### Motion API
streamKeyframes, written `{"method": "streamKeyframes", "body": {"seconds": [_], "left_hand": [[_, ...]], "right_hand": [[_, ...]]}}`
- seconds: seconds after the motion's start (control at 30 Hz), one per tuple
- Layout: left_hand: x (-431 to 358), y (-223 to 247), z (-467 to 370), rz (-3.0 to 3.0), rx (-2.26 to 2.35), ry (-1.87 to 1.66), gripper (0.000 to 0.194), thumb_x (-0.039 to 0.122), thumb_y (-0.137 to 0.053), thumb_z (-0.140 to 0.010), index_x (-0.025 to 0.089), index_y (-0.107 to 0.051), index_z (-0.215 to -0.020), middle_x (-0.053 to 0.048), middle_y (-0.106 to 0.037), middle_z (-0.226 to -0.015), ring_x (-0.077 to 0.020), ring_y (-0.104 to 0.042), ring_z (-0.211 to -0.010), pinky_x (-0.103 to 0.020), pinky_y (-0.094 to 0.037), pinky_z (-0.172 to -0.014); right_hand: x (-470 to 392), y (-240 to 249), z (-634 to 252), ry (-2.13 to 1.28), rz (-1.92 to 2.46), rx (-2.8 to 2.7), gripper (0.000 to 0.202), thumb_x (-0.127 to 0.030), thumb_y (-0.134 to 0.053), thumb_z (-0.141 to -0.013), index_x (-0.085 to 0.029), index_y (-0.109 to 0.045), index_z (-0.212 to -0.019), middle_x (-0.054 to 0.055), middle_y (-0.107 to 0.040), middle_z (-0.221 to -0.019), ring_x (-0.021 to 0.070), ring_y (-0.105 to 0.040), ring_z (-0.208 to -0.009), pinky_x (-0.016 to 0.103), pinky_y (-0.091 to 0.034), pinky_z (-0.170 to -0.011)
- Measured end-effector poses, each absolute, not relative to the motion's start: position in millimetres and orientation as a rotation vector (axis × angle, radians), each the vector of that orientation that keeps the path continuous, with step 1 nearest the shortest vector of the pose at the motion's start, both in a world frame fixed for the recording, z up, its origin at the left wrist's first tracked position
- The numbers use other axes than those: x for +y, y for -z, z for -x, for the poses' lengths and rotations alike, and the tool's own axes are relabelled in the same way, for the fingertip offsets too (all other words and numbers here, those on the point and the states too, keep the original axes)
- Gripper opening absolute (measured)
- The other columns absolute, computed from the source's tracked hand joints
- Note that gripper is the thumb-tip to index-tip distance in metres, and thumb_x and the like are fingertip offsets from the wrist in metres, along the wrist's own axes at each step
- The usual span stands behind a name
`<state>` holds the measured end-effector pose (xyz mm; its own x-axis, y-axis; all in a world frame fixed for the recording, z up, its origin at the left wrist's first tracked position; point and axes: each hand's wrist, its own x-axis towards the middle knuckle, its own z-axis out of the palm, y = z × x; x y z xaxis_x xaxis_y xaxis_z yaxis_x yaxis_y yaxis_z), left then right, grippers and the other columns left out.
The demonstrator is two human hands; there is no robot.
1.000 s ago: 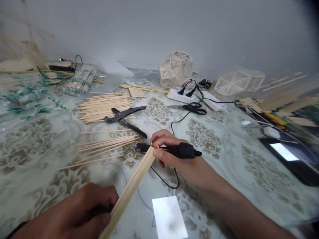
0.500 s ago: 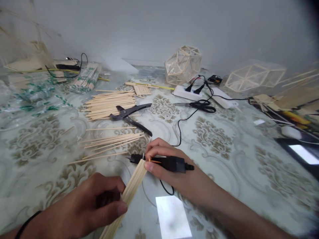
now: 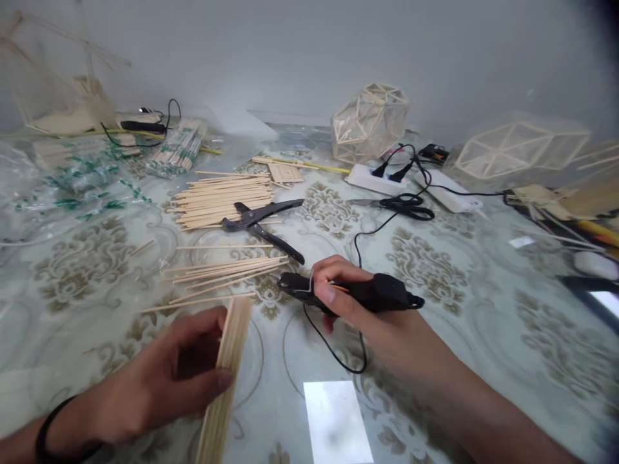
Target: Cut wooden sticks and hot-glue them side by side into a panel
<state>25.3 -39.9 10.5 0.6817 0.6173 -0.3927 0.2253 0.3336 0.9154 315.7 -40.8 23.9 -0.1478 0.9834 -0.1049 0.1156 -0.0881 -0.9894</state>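
Note:
My left hand (image 3: 159, 374) grips a flat panel of pale wooden sticks (image 3: 225, 380) lying side by side, thumb on the near face. The panel is tilted upright and its lower end runs out of view. My right hand (image 3: 348, 290) is wrapped round a black glue gun (image 3: 387, 293) with an orange part, a thin wire stand and a cord. The gun's tip points left, apart from the panel, close to several loose sticks (image 3: 227, 274). Black pliers-like cutters (image 3: 261, 219) lie spread just beyond, beside a pile of sticks (image 3: 222, 200).
A white power strip (image 3: 374, 180) with plugs and black scissors (image 3: 406, 206) lie at the back. Stick-frame models (image 3: 370, 122) stand by the wall. Plastic wrappers (image 3: 91, 187) cover the left side. A bright white patch (image 3: 337, 419) shows on the patterned tabletop in front.
My right hand has drawn the glue gun away from the panel's top end, up and to the right. My left hand has shifted left with the panel, now standing steeper.

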Motion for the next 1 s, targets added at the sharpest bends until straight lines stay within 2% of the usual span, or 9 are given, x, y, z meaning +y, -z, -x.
{"method": "streamKeyframes", "body": {"seconds": [0.1, 0.2, 0.23, 0.37, 0.47, 0.67, 0.8, 0.93, 1.0], "left_hand": [[-36, -7, -23, -1.039, 0.744, -0.494, 0.021, 0.031, -0.076, -0.098, 0.029, -0.063, -0.114, 0.004, -0.064, -0.095, -0.0089, -0.067, -0.065, -0.014, -0.054, -0.056], [-32, -6, -19, -0.978, 0.700, -0.683, 0.052, 0.019, -0.079, -0.095, 0.041, -0.054, -0.135, 0.008, -0.066, -0.091, -0.0102, -0.072, -0.058, -0.017, -0.059, -0.055], [-31, -6, -18, -0.968, 0.711, -0.716, 0.055, 0.019, -0.079, -0.095, 0.041, -0.053, -0.138, 0.008, -0.067, -0.090, -0.0114, -0.073, -0.058, -0.019, -0.061, -0.055], [-26, -12, -16, -0.932, 0.766, -0.752, 0.016, 0.032, -0.071, -0.101, 0.022, -0.072, -0.115, -0.001, -0.074, -0.088, -0.0196, -0.078, -0.064, -0.029, -0.066, -0.064], [-22, -18, -19, -0.919, 0.798, -0.888, 0.015, 0.032, -0.076, -0.097, 0.018, -0.076, -0.102, -0.003, -0.076, -0.094, -0.0228, -0.080, -0.065, -0.031, -0.068, -0.061], [-22, -17, -18, -0.970, 0.871, -1.016, 0.008, 0.020, -0.083, -0.091, 0.019, -0.077, -0.096, 0.001, -0.078, -0.090, -0.0189, -0.083, -0.074, -0.023, -0.069, -0.073], [-22, -18, -14, -0.961, 0.863, -0.986, 0.009, 0.018, -0.084, -0.091, 0.019, -0.077, -0.097, -0.001, -0.081, -0.093, -0.0187, -0.084, -0.078, -0.022, -0.069, -0.077], [-21, -22, -15, -0.916, 0.860, -0.989, 0.010, 0.024, -0.086, -0.089, 0.018, -0.079, -0.095, -0.002, -0.079, -0.092, -0.0206, -0.084, -0.080, -0.024, -0.070, -0.078], [-21, -22, -16, -0.921, 0.865, -0.964, 0.007, 0.023, -0.084, -0.091, 0.019, -0.080, -0.094, -0.001, -0.079, -0.095, -0.0203, -0.084, -0.082, -0.024, -0.070, -0.079]], "right_hand": [[-39, -22, -319, -1.242, 1.263, -1.385, 0.029, -0.054, -0.071, -0.099, -0.027, -0.070, -0.087, 0.004, -0.063, -0.111, 0.0181, -0.063, -0.084, 0.033, -0.056, -0.073], [-36, -18, -321, -1.144, 1.268, -1.422, 0.026, -0.054, -0.071, -0.099, -0.029, -0.075, -0.091, 0.006, -0.064, -0.125, 0.0254, -0.065, -0.111, 0.038, -0.057, -0.089], [-35, -18, -322, -1.129, 1.276, -1.420, 0.026, -0.053, -0.071, -0.099, -0.029, -0.074, -0.091, 0.006, -0.063, -0.127, 0.0270, -0.063, -0.117, 0.039, -0.056, -0.092], [-31, -17, -326, -1.140, 1.308, -1.430, 0.028, -0.051, -0.069, -0.100, -0.027, -0.067, -0.087, 0.007, -0.060, -0.121, 0.0266, -0.064, -0.111, 0.037, -0.058, -0.088], [-29, -19, -330, -1.121, 1.316, -1.461, 0.024, -0.048, -0.069, -0.100, -0.028, -0.063, -0.090, 0.006, -0.058, -0.120, 0.0256, -0.063, -0.109, 0.037, -0.056, -0.086], [-27, -21, -332, -1.058, 1.320, -1.610, 0.033, -0.051, -0.065, -0.103, -0.027, -0.066, -0.081, 0.007, -0.061, -0.113, 0.0311, -0.052, -0.135, 0.045, -0.040, -0.112], [-28, -19, -331, -1.083, 1.326, -1.623, 0.033, -0.052, -0.064, -0.104, -0.027, -0.070, -0.083, 0.006, -0.059, -0.114, 0.0292, -0.057, -0.126, 0.045, -0.044, -0.108], [-29, -15, -330, -1.166, 1.251, -1.555, 0.025, -0.050, -0.066, -0.103, -0.029, -0.071, -0.093, 0.006, -0.057, -0.117, 0.0225, -0.062, -0.098, 0.038, -0.056, -0.083], [-29, -13, -329, -1.184, 1.212, -1.485, 0.019, -0.047, -0.069, -0.102, -0.029, -0.072, -0.096, 0.005, -0.056, -0.119, 0.0203, -0.062, -0.092, 0.036, -0.058, -0.078]]}}
